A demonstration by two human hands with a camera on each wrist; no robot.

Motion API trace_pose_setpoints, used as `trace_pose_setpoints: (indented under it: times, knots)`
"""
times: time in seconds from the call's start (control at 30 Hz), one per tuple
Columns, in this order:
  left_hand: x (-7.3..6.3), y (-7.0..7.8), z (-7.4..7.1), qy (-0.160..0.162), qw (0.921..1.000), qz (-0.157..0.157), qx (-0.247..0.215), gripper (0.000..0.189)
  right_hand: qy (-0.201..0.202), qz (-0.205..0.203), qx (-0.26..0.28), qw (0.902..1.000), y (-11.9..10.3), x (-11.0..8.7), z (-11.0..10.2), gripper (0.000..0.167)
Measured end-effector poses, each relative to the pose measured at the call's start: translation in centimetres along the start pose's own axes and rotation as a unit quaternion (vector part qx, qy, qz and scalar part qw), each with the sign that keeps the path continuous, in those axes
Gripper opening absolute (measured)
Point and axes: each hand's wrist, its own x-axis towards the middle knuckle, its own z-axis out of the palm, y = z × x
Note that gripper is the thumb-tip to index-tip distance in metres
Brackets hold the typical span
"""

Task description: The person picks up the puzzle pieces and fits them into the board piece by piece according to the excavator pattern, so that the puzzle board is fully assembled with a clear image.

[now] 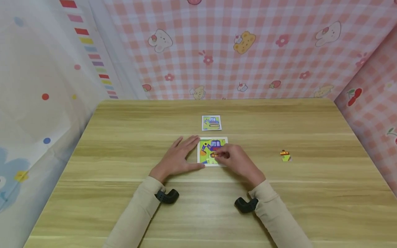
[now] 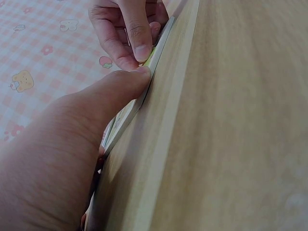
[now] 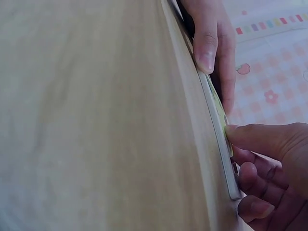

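Note:
A small jigsaw puzzle in a white-rimmed tray (image 1: pixel 213 138) lies on the table, its picture a blue and purple excavator on yellow-green. My left hand (image 1: pixel 178 156) steadies the tray's left side, fingers extended along the upper corner and thumb at the lower one. Over the tray's lower right, my right hand (image 1: pixel 237 160) pinches a puzzle piece (image 1: pixel 214 155) with orange on it, low against the picture. In the right wrist view, the right thumb presses on a yellow-green piece (image 3: pixel 228 144) at the tray's edge. My right fingers partly hide the tray's right side.
Behind the tray lies a square picture card (image 1: pixel 212 123) with the same excavator. Loose puzzle material (image 1: pixel 285 156), brown-orange and yellow-green, sits to the right; whether it is one piece or more I cannot tell. A pink checked cloth (image 1: pixel 186 69) hangs behind the wooden table (image 1: pixel 124 131).

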Motion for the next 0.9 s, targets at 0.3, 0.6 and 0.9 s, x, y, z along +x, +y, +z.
trace_pose_setpoints:
  times: [0.3,0.6,0.9]
  knots:
    - [-0.01,0.18,-0.18,-0.004,1.0000,-0.003,0.003,0.105,-0.003,-0.022,-0.051,0.9984,-0.59,-0.17,0.19,0.019]
    - [0.02,0.21,-0.29,-0.001,1.0000,-0.004,0.000,0.105,-0.015,-0.106,-0.135,0.9851,-0.84,-0.18,0.28,0.019]
    - [-0.08,0.18,-0.17,-0.001,1.0000,-0.005,0.002,0.105,-0.030,-0.123,-0.160,0.9790,-0.61,-0.59,0.09,0.021]
